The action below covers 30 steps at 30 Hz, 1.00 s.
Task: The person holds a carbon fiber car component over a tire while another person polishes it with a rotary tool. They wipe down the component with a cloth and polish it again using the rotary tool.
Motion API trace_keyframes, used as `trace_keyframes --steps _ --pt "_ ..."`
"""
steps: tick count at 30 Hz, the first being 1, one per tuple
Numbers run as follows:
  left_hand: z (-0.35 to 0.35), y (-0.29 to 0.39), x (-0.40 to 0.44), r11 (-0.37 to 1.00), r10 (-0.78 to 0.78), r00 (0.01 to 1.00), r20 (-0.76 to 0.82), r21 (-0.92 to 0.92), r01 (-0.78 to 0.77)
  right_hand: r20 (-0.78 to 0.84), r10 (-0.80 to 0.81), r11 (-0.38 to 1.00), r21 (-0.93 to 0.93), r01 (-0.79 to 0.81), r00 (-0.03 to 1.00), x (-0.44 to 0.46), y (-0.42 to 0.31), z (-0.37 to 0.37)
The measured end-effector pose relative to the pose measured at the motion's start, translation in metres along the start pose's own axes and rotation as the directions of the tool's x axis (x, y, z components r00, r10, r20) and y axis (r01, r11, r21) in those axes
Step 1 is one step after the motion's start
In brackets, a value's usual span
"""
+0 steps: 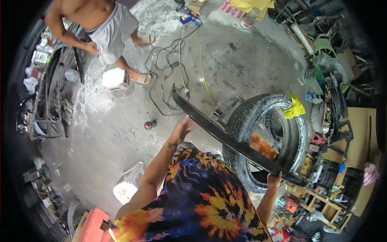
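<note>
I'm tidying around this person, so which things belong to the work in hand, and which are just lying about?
Work in hand:
- long dark strip, gripped by the right hand
- perhaps the tyre beneath it

Apparently lying about:
- red-topped black container
- green crate
- yellow cord

No text is showing legibly: any print on the white-and-green plastic container (40, 57) or the white-and-red cylindrical tub (249, 19) is appearing too small and blurred to read.
</note>
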<state>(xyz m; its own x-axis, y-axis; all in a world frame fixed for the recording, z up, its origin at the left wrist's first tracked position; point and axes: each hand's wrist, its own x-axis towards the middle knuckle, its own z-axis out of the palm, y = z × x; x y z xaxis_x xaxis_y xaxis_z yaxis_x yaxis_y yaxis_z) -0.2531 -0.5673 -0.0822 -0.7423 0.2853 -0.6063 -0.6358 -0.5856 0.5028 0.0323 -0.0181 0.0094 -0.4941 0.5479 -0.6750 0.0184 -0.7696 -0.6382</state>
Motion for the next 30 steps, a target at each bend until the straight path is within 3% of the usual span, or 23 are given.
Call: trace_keyframes --steps 3,5,7,8,9,12,23,25,27,30 --pt "-0.011 0.006 0.016 0.992 -0.05 0.994 0.095 -0.113 0.061 0.083 0.068 0.997 -0.031 -0.066 0.994 0.005 -0.011 0.005" --pt "-0.003 0.019 0.006 0.973 -0.132 0.987 0.089 -0.178 0.147 0.042 0.067 0.997 -0.044 -0.065 0.997 0.0 -0.007 0.027" --pt "0.001 0.021 0.003 0.971 -0.136 0.99 0.043 -0.192 0.142 0.104 0.141 0.989 0.025 -0.145 0.985 0.006 -0.002 0.035" --pt "-0.002 0.014 0.005 0.971 -0.135 0.99 0.029 -0.193 0.138 -0.005 0.087 0.996 0.019 -0.087 0.996 0.002 0.004 0.049" --pt "-0.001 0.01 0.006 0.966 -0.155 0.987 0.038 -0.202 0.159 0.084 0.142 0.989 0.026 -0.144 0.986 -0.008 0.008 0.065" --pt "0.004 0.005 0.006 0.98 -0.104 0.993 -0.047 -0.175 0.094 0.042 0.122 0.993 -0.017 -0.121 0.992 -0.014 0.023 0.095" --pt "0.01 0.008 0.002 0.982 -0.084 0.992 -0.092 -0.178 0.067 -0.3 0.213 0.965 -0.083 -0.248 0.93 -0.005 0.022 0.13" --pt "0.012 0.009 0.003 0.977 -0.089 0.991 -0.103 -0.201 0.066 -0.479 0.253 0.93 -0.118 -0.347 0.84 -0.006 0.019 0.136" --pt "0.013 0.01 0.002 0.982 -0.076 0.991 -0.108 -0.18 0.056 -0.532 0.177 0.912 -0.228 -0.342 0.828 -0.004 0.023 0.139" --pt "0.013 0.009 0.001 0.977 -0.074 0.989 -0.128 -0.211 0.045 -0.691 0.033 0.852 -0.359 -0.382 0.722 -0.001 0.029 0.151"
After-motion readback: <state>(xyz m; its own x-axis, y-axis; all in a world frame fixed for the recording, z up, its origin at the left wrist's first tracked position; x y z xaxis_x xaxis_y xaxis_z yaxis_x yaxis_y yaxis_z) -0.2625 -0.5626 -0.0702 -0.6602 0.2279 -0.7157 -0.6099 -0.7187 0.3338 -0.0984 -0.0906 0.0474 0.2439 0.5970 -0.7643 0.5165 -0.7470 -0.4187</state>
